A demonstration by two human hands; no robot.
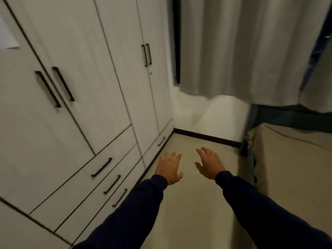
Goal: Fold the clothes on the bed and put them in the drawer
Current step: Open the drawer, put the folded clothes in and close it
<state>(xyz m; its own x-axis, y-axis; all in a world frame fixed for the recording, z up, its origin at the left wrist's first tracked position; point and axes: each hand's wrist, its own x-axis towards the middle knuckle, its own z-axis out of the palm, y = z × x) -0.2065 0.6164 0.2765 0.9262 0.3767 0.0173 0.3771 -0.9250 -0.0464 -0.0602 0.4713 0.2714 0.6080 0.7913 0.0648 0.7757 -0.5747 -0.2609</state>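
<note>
From the head camera, both arms in dark blue sleeves reach forward over a pale floor. The left hand and the right hand are held palm down, side by side but apart, fingers spread and relaxed. Neither one holds or touches anything; they hang in the air above the floor, which reads as a person between steps rather than in the middle of a fold.

On the left stands a white wardrobe with tall doors and dark bar handles. Below the doors sit three stacked drawers, each with a dark handle, and all look closed. A further low drawer lies at the far end, also closed. The left hand is nearest this bank, so opening a drawer looks like a plausible next move, though that is only a guess.

At the right edge is the corner of the bed under a tan cover, with a dark frame behind it. No clothes show on the visible part; the rest of the bed lies outside the picture, so I cannot tell where the clothes are.

A pale curtain hangs at the far right above the bed.
</note>
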